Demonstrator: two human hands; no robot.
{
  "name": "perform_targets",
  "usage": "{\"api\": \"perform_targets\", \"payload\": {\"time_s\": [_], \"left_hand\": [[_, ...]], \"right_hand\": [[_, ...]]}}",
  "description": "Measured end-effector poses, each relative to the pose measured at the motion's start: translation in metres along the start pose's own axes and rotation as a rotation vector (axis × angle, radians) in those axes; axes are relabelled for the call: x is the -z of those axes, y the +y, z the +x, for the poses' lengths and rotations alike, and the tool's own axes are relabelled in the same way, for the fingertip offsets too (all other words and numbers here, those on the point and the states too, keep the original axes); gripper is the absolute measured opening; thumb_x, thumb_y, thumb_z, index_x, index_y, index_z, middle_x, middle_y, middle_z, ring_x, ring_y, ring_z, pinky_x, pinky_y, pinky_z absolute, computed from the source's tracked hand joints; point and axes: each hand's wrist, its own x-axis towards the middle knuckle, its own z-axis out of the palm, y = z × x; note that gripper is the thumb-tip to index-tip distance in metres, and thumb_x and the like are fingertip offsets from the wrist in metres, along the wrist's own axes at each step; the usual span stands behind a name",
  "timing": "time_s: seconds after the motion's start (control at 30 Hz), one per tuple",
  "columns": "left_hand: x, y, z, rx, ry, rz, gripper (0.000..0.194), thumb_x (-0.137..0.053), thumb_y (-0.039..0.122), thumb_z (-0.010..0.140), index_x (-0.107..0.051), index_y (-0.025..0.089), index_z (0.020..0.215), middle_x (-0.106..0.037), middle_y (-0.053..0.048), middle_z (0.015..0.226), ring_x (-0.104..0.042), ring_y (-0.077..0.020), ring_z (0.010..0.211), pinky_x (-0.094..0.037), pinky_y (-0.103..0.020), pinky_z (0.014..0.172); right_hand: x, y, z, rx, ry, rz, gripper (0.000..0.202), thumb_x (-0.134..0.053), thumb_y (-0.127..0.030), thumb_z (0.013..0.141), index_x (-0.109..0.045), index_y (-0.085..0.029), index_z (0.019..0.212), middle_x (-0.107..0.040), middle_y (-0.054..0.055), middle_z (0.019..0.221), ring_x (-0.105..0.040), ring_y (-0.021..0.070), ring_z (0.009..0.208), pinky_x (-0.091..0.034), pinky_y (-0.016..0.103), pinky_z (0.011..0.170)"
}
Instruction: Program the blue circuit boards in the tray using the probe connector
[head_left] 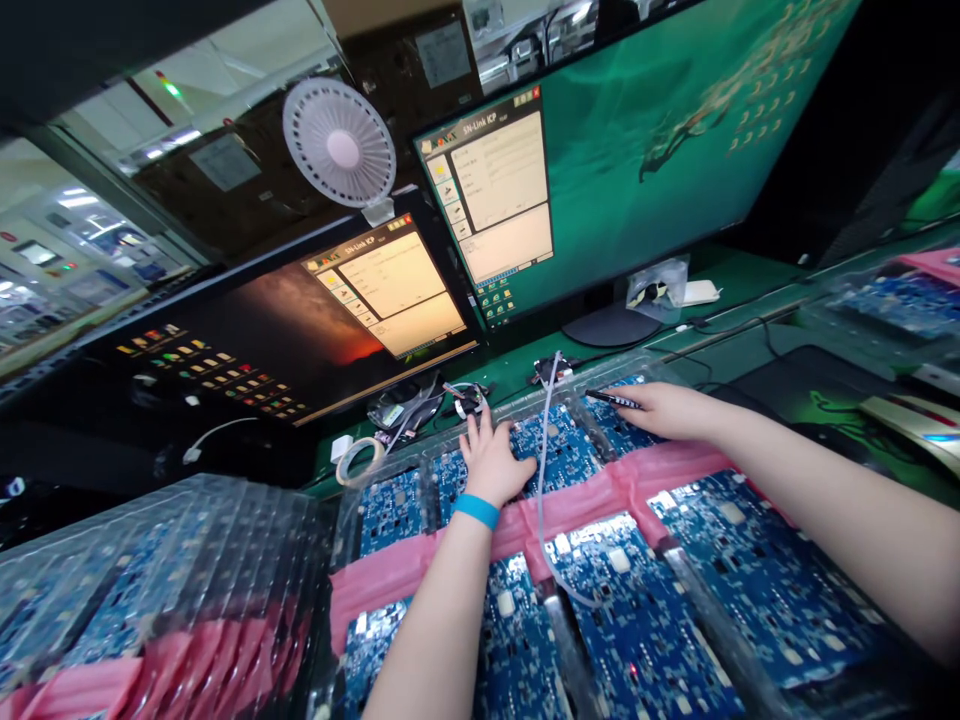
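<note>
My left hand (496, 462), with a blue band (477, 511) at its wrist, lies with fingers spread on a blue circuit board (448, 480) in the back row of a clear plastic tray. A black pen (613, 400) with white marks is in my right hand (664, 411), over the back-right board. Pink strips (577, 505) run across the tray between the boards. A thin whitish cable (541, 500) lies over the boards between my hands. Larger boards (637, 620) fill the front row; my left forearm partly hides them.
Stacked trays of boards (150, 570) stand at the left. Behind are two monitors (630, 180), a small white fan (340, 143), a tape roll (360, 462) and small circuit parts with wires (469, 400). A keyboard (919, 425) sits at the right, beside another board tray (896, 300).
</note>
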Motion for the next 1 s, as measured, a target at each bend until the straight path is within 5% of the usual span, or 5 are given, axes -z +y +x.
{"api": "perform_targets", "payload": {"time_s": [0.53, 0.7, 1.0], "left_hand": [[-0.005, 0.002, 0.004, -0.009, 0.020, 0.024, 0.047, -0.049, 0.051, 0.069, -0.046, 0.029, 0.110, -0.010, 0.002, 0.142, -0.001, -0.0279, 0.128, -0.010, -0.046, 0.102], [-0.008, 0.001, 0.006, -0.043, 0.046, 0.011, 0.047, -0.048, 0.052, 0.069, -0.047, 0.028, 0.109, -0.012, 0.000, 0.141, -0.003, -0.0300, 0.128, -0.011, -0.049, 0.100], [-0.010, 0.001, 0.010, -0.081, 0.086, 0.010, 0.046, -0.048, 0.051, 0.069, -0.049, 0.025, 0.108, -0.016, -0.005, 0.140, -0.007, -0.0340, 0.127, -0.014, -0.052, 0.098]], "right_hand": [[0.006, 0.000, -0.001, -0.052, 0.007, -0.034, 0.041, -0.035, -0.034, 0.082, -0.044, -0.024, 0.121, -0.052, -0.001, 0.109, -0.050, 0.0198, 0.095, -0.041, 0.028, 0.079], [0.019, -0.004, -0.006, -0.037, 0.076, -0.188, 0.029, -0.037, -0.037, 0.080, -0.058, -0.018, 0.088, -0.058, 0.003, 0.083, -0.053, 0.0180, 0.077, -0.039, 0.024, 0.063], [0.035, -0.028, -0.025, 0.013, -0.497, -0.237, 0.018, -0.052, -0.033, 0.072, -0.057, -0.017, 0.065, -0.051, -0.001, 0.057, -0.043, 0.0092, 0.047, -0.026, 0.020, 0.042]]}}
